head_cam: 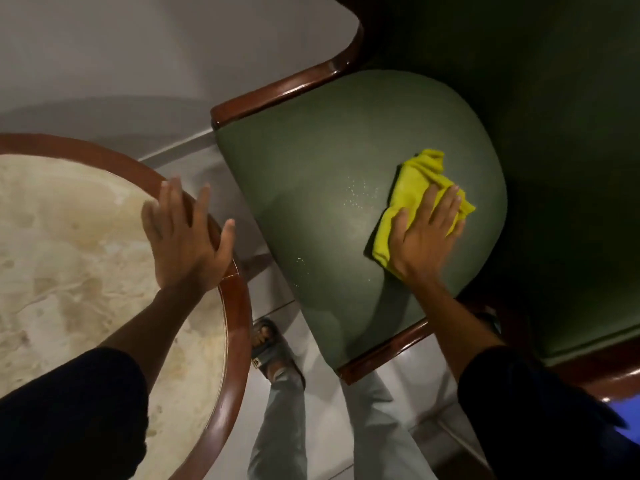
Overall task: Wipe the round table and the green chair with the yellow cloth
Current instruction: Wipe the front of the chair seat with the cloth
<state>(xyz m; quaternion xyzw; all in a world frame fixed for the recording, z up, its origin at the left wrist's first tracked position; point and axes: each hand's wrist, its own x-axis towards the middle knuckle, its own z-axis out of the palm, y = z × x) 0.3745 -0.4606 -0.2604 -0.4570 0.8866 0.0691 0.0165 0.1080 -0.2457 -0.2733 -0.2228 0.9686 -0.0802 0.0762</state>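
Head view, looking steeply down. Yellow cloth (412, 199): bunched and creased, bright yellow-green, lying on the green chair (329, 209) seat at centre right of the frame. Its upper corner is crumpled into folds; its lower edge lies flat against the seat. Right hand (424, 233): pressed flat on the cloth, fingers spread and extended, palm down; it pins the cloth rather than gripping it. Chair seat: dull green upholstery, rounded outline, with a scatter of small pale specks or droplets just left of the cloth and a few more lower on the seat. Dark red-brown polished wooden frame (287, 90) borders the seat at upper left and lower right. The chair back at upper right is in deep shadow.

Round table (239, 327): lower left of the frame, pale mottled stone-like top with a glossy red-brown wooden rim. Left hand (188, 237): open, fingers splayed wide, resting on the rim and the edge of the top, holding nothing. Table and chair stand near each other, not touching.

Light trousers (280, 424) and a sandalled foot (268, 344) show at lower centre on a pale tiled floor (408, 386).
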